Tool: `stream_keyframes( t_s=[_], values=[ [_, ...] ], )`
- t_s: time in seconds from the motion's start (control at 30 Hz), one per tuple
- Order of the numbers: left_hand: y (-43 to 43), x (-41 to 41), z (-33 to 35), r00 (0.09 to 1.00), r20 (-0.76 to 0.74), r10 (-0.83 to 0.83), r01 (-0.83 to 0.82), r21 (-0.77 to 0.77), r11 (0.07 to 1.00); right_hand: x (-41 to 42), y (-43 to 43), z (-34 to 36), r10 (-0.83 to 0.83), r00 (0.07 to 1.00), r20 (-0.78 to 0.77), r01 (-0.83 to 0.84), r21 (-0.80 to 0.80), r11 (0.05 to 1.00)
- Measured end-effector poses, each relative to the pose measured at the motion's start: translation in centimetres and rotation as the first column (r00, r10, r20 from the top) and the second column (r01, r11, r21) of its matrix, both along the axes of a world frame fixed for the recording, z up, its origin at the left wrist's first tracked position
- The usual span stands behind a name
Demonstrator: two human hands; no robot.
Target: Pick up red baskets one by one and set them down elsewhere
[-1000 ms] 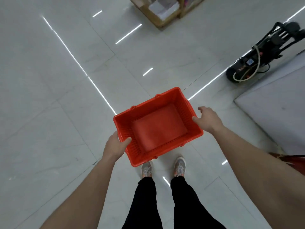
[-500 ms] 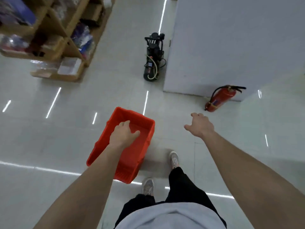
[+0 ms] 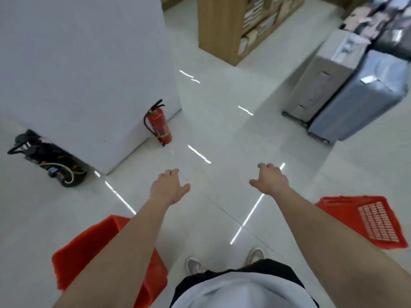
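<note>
Reaching forward over the tiled floor [image 3: 222,130], the left hand [image 3: 168,187] and the right hand [image 3: 270,181] are both empty, and the fingers of each are loosely spread and hold nothing. One red plastic basket [image 3: 89,247] stands on the floor under the left forearm, which hides a big part of it, so the hand is in front of the basket and apart from it. A second red basket [image 3: 367,221], with a grid wall, lies at the right, behind the right forearm. Between the arms, two light sneakers [image 3: 193,264] of the person are on the floor. Further away, a red fire extinguisher [image 3: 159,125] stands upright just beside a white wall [image 3: 77,63], a black wheeled machine [image 3: 49,161] with a pale hose is at the left, and two suitcases [image 3: 347,90] stand near a wooden shelf [image 3: 224,25].
</note>
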State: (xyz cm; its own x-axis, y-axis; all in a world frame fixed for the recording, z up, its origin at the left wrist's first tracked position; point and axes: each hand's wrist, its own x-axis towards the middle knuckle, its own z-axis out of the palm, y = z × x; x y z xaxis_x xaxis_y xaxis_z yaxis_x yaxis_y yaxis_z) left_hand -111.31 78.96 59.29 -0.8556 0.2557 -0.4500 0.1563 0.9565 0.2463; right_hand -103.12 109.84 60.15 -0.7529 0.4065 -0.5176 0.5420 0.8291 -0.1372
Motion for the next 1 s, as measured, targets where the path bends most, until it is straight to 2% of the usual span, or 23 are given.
stream_keyframes(
  t_s=[0.2,0.4,0.6,0.73,0.9,1.0],
  values=[
    [19.2,2.7,-0.7,0.956,0.02,-0.293,0.292,0.01,0.956,12.4,15.4,-1.1,-0.329,0.944,0.001,0.329,-0.023,0.944],
    [36.6,8.4,-2.1,0.901,0.079,-0.427,0.426,0.028,0.904,25.5,29.5,-2.5,-0.596,0.803,0.022,0.596,-0.044,0.802],
    [52.7,12.7,-3.0,0.829,0.107,-0.548,0.548,0.039,0.836,35.6,41.5,-4.2,-0.795,0.606,0.039,0.795,-0.068,0.603],
    [63.3,13.8,-4.8,0.741,0.111,-0.663,0.665,0.021,0.747,39.6,47.6,-6.6,-0.886,0.462,0.045,0.884,-0.103,0.456],
    [77.7,14.6,-9.6,0.614,0.127,-0.779,0.784,0.022,0.621,42.9,54.7,-11.8,-0.967,0.251,0.043,0.962,-0.127,0.244],
    [86.1,15.6,-14.1,0.564,0.158,-0.811,0.817,0.04,0.576,44.6,58.6,-16.7,-0.992,0.117,0.047,0.983,-0.146,0.109]
  ],
)
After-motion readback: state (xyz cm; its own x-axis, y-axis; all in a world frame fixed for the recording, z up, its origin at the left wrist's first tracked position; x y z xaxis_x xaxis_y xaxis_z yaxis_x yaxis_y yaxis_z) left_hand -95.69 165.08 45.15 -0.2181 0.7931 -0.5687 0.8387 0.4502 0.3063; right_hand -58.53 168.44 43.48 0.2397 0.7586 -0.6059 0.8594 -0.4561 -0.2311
